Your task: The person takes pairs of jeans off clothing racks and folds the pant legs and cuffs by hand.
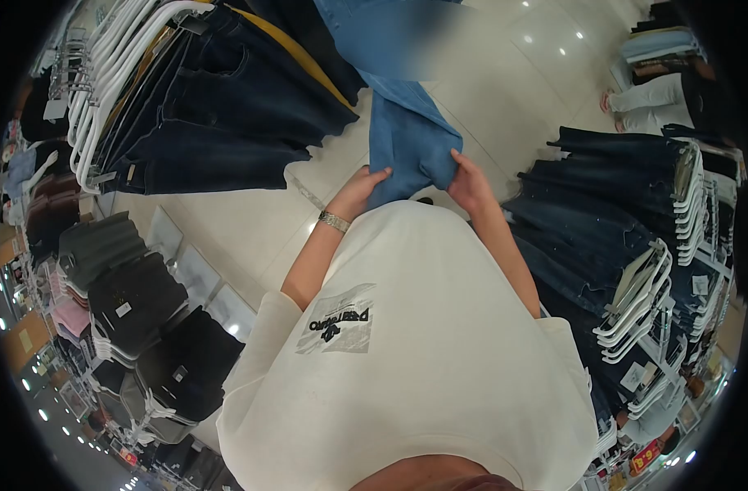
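Observation:
A pair of medium-blue jeans [412, 135] stretches from the top middle down to my body, its lower end held between both hands. My left hand [364, 186] pinches the near left edge of the denim, thumb on top; a metal watch sits on that wrist. At the right edge of the same fabric, my right hand [470, 184] grips with thumb and fingers. Part of the jeans higher up is blurred. The fingers beneath the cloth are hidden.
Dark jeans [227, 106] hang on white hangers at the upper left. Black folded-looking garments [137, 299] hang at the lower left. More dark jeans [587, 229] hang on a rack at the right. A person in white trousers [656, 94] stands at the upper right. Tiled floor [505, 98] shows between racks.

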`<act>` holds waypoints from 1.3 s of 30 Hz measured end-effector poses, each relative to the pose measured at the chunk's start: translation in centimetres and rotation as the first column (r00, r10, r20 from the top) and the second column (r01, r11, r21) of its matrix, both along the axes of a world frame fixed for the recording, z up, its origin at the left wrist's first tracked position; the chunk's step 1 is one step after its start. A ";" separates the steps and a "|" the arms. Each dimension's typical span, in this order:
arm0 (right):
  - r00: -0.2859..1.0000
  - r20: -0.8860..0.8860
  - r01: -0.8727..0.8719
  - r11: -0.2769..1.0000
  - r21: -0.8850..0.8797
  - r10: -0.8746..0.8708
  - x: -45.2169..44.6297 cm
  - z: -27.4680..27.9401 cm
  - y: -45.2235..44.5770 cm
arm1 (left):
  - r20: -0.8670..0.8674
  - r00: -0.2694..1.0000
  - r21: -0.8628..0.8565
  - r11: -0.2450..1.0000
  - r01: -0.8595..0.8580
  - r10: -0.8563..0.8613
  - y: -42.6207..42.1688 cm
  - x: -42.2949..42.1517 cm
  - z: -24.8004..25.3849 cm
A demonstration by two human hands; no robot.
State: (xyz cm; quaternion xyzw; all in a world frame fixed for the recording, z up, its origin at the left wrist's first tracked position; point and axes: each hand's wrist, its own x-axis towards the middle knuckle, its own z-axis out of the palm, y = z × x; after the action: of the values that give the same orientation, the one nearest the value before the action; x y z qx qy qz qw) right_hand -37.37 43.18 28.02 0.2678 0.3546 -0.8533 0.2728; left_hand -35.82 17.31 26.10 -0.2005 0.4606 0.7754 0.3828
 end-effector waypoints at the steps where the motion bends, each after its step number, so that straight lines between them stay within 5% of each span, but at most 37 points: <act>1: 1.000 -0.006 -0.030 0.999 -0.018 0.030 0.1 -0.4 -0.1 | 0.003 1.000 0.019 1.000 -0.020 0.020 0.0 0.0 -0.1; 8: 0.956 -0.058 -0.288 0.958 0.008 0.288 1.2 -0.6 -1.4 | 0.060 0.992 0.071 0.990 -0.118 0.114 -0.3 0.0 -0.1; 29: 0.927 -0.006 -0.374 0.927 0.022 0.374 0.6 -1.3 -0.4 | 0.044 0.991 0.174 0.976 -0.134 0.128 1.0 -1.3 -0.3; 39: 0.996 -0.038 -0.078 0.987 0.137 0.084 -0.6 -4.0 0.8 | 0.085 0.971 0.032 0.973 -0.227 0.224 1.3 -1.7 -1.4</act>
State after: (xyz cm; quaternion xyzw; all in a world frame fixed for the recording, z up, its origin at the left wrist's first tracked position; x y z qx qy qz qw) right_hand -37.96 43.95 24.03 0.2526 0.4283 -0.8210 0.2805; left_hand -37.50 18.62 24.66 -0.2746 0.4027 0.8145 0.3145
